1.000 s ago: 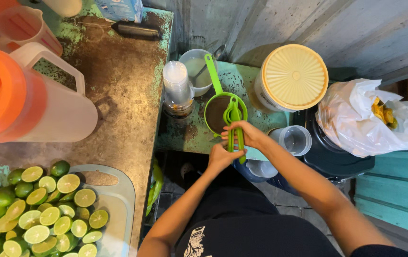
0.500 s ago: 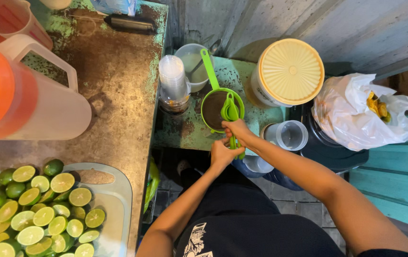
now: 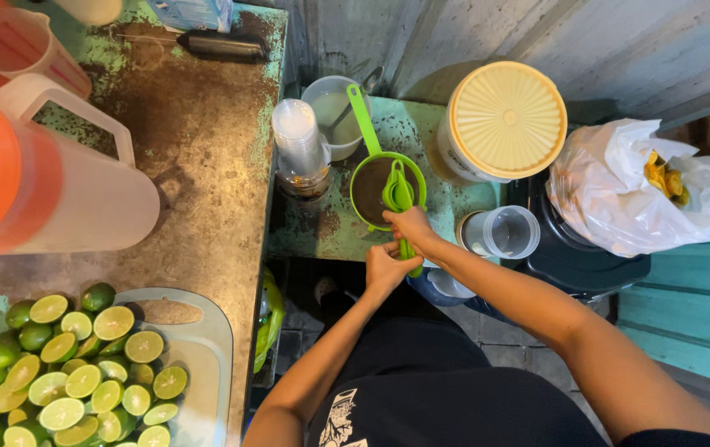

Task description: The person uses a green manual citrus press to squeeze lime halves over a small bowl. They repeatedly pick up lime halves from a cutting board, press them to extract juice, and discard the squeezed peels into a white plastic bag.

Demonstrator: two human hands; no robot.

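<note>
Both hands meet on the bright green plastic hinged citrus squeezer (image 3: 400,207): the right hand (image 3: 411,228) has its grip closed round the handles from above, and the left hand (image 3: 384,266) is clasped on their lower end, so the two press together. The squeezer's cup sits directly over a round green plastic strainer (image 3: 375,189) with a long handle, seemingly so that juice falls through it (what lies under the strainer is hidden). Just beside stand a stack of clear plastic cups (image 3: 298,141), a small white bowl with a spoon (image 3: 334,112), a cream ribbed lid on a round tub (image 3: 506,122) and a clear empty cup (image 3: 510,232). All rest on a worn, turquoise-painted surface (image 3: 330,228). Well apart, lower left, halved limes (image 3: 81,372) heap on a pale cutting board (image 3: 202,356) near an orange-lidded plastic pitcher (image 3: 48,190); a white plastic bag (image 3: 645,194) sits right, against a grey plank wall (image 3: 620,41).
</note>
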